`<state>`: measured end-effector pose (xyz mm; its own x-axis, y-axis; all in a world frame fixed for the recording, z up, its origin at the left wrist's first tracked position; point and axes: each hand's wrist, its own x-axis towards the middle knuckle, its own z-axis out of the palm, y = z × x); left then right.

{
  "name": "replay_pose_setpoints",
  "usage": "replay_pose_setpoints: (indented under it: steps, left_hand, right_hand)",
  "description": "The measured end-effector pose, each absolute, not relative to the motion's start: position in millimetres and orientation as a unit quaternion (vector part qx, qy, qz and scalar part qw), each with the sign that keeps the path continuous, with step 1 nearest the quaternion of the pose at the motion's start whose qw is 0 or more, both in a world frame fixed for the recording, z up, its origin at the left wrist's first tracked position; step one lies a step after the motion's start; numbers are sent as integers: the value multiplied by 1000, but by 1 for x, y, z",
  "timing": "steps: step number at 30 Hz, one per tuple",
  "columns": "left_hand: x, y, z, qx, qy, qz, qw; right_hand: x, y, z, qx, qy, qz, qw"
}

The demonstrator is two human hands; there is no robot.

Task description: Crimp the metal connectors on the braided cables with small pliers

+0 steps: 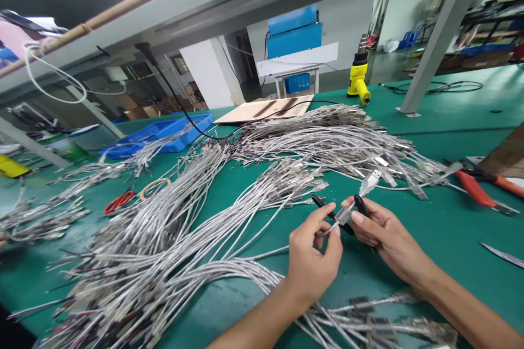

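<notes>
My left hand (311, 259) pinches the end of a silvery cable (343, 214) between thumb and fingers. My right hand (382, 232) meets it from the right, gripping a black-handled tool (327, 208) against the same cable. The cable's metal USB plug (370, 180) sticks up just above my right hand. Both hands hover over the green bench mat (446, 218), in front of large heaps of similar silvery cables (172, 240).
More cable bundles (327, 139) lie behind. Red-handled pliers (478, 188) rest at right, red scissors (118, 202) at left. A blue tray (159, 133), a cardboard sheet (266, 109), a yellow tool (358, 80) and a steel post (438, 38) stand farther back.
</notes>
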<state>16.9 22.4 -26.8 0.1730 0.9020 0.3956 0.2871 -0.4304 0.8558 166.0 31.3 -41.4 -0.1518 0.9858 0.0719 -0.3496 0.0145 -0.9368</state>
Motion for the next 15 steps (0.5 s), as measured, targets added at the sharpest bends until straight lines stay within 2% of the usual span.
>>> replay_pose_setpoints:
  steps: [15]
  left_hand:
    - [19,25,-20,645,445,456,421]
  right_hand:
    - [166,29,-41,-352,-467,599,548]
